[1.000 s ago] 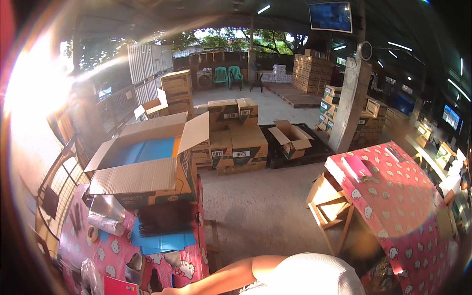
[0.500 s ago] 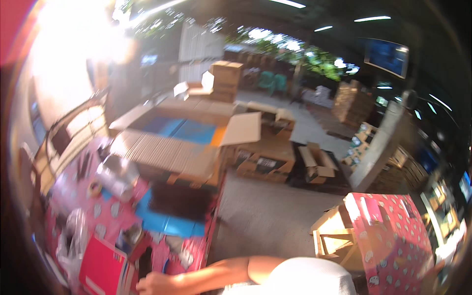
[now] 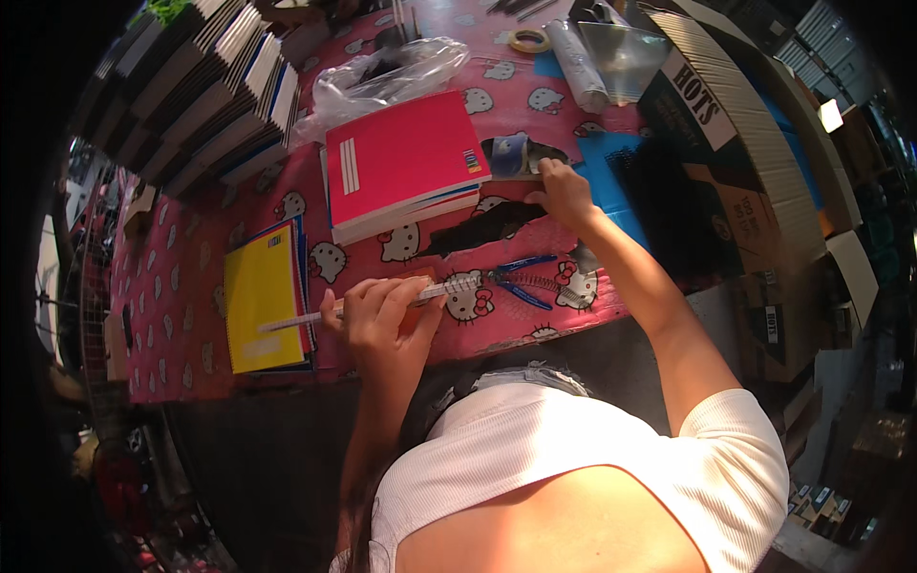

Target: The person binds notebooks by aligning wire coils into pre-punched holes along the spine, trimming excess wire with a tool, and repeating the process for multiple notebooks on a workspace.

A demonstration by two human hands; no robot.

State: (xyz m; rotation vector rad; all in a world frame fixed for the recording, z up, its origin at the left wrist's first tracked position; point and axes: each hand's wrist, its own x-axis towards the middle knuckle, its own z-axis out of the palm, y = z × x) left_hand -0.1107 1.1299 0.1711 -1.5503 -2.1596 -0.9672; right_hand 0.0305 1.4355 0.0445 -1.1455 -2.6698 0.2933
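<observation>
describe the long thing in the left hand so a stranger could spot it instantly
Start at the pink cartoon-cat tablecloth and find the yellow notebook at its near edge. Just right of it, the left hand grips a long thin white spiral binding coil lying crosswise. Unlike the flat notebooks around it, it is a slim ridged rod.
</observation>
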